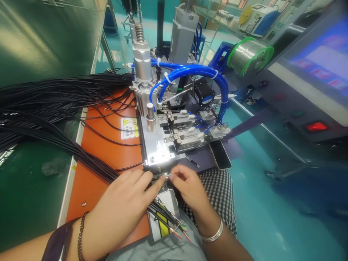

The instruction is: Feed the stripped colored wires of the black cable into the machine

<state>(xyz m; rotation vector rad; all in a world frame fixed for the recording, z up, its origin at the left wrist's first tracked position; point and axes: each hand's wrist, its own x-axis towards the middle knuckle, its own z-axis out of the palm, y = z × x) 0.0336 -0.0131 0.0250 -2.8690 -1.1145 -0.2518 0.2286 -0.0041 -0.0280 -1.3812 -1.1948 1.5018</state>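
Note:
My left hand reaches over the orange machine cover, its index finger stretched to a small metallic piece at the machine's front edge. On the other side of that piece is my right hand, thumb and index finger pressed together close to it; what they pinch is too small to make out. Black cables run from the left to under my left hand. Below my hands, cut cable ends with coloured wires lie over a white plate with a yellow and black sign.
The machine with blue air tubes stands ahead. Tweezers and a phone lie to its right. A green-rimmed wire spool and a control screen are at the right. More black cables cover the left side.

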